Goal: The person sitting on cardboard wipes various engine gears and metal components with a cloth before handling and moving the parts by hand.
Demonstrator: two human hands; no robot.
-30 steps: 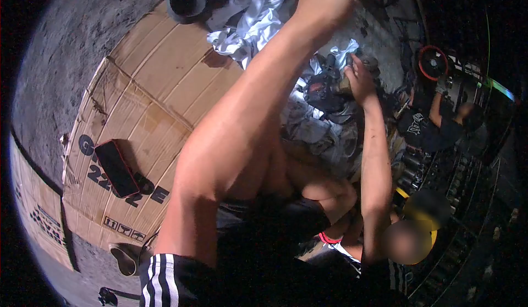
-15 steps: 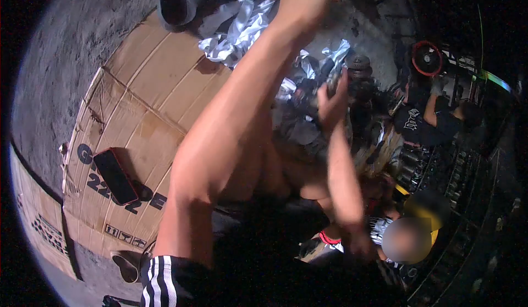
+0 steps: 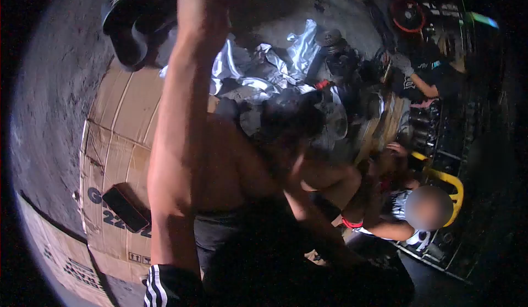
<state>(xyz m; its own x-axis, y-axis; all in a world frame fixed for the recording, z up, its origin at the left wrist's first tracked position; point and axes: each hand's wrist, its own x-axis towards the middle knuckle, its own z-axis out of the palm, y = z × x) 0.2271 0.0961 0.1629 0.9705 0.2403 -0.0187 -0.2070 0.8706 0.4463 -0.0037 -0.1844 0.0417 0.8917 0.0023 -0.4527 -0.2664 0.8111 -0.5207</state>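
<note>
My left hand [image 3: 202,7] is raised at the top edge, at the end of a bare forearm with a striped black sleeve. Its fingers are mostly cut off or dark, so I cannot see what they hold. My right hand [image 3: 292,155] lies low in deep shadow beside my bent knee, its fingers hidden. Just beyond it is a dark, bulky thing [image 3: 291,114] that I cannot make out. Crumpled shiny silvery cloth or sheet [image 3: 302,48] lies on the floor past both hands.
A phone [image 3: 126,208] lies on flattened cardboard [image 3: 118,142] at left. Dark footwear [image 3: 132,43] sits at upper left. A seated person [image 3: 379,213] is close on my right by a yellow frame [image 3: 457,188]. Another person [image 3: 426,84] works farther back, near a red-rimmed round object [image 3: 408,15].
My view has shifted. My left hand appears farther left, still raised. My right hand, which was up near the silvery material with something small and greyish, has dropped toward me into shadow.
</note>
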